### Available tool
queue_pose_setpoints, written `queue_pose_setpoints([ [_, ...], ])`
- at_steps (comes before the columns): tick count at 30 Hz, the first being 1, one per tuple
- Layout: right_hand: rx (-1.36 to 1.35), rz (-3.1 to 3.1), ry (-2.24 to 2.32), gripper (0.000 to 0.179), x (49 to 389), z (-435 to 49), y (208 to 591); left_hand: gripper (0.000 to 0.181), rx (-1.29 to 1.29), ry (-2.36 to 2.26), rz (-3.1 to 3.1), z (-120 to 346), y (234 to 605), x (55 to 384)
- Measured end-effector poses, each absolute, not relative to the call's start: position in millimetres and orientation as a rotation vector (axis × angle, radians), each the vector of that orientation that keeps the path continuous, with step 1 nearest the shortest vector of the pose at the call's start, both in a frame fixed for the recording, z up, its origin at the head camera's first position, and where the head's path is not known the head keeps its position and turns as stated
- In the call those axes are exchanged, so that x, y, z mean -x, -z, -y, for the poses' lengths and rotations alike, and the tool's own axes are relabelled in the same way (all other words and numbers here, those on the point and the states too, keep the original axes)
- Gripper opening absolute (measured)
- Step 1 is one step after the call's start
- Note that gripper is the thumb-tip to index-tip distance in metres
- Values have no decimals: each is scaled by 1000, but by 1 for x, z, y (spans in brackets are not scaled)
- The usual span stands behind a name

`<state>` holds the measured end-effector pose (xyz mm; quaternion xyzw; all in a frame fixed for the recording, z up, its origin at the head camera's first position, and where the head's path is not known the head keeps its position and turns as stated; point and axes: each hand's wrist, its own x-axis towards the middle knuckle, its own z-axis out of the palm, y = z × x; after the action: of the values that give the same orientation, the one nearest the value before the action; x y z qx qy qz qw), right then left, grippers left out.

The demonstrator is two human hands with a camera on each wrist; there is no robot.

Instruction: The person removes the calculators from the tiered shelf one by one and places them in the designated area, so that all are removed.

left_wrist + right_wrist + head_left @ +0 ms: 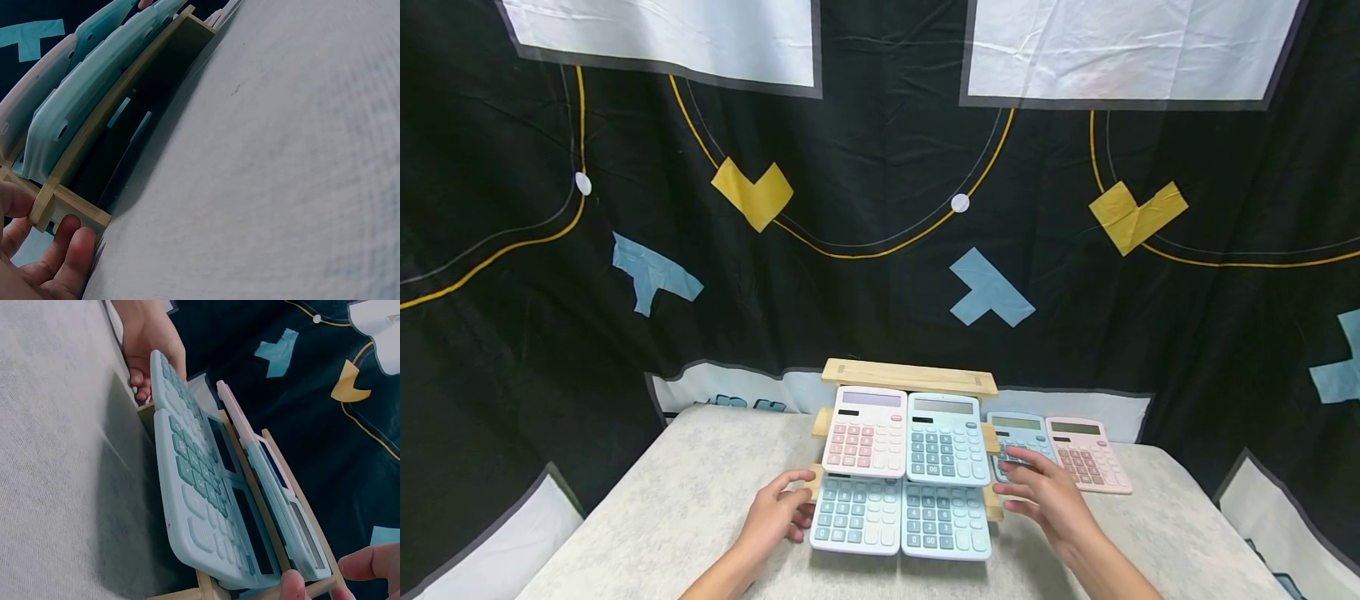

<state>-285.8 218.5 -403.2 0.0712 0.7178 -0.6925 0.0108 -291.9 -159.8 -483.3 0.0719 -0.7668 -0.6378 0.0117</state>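
Note:
A tiered wooden rack (910, 377) stands on the table. On its upper tier lean a pink-keyed white calculator (863, 433) and a light blue calculator (947, 437). Two more light blue calculators, a left one (855, 515) and a right one (946, 523), lean on the tier below. My left hand (771, 508) grips the rack's left end, thumb and curled fingers on either side of the wood (78, 209). At the right end, my right hand (1048, 497) has its fingers spread, fingertips (292, 584) right by the wooden side.
Behind my right hand, a blue calculator (1018, 425) and a pink calculator (1090, 457) lie on the pale grey table (700, 483). A black cloth (865, 308) with yellow and blue shapes hangs behind the table's far edge.

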Motion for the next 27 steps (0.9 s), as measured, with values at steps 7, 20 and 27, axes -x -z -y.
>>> queue_pose_setpoints([
  [7, -161, -2223, 2180, 51, 290, -207, 406, 41, -237, 1984, 2391, 160, 482, 291],
  [20, -134, -2156, 2197, 57, 296, -196, 411, 41, -234, 1987, 2389, 160, 482, 290],
  [27, -86, -2111, 2211, 60, 297, -194, 413, 40, -222, 1993, 2386, 159, 482, 290],
])
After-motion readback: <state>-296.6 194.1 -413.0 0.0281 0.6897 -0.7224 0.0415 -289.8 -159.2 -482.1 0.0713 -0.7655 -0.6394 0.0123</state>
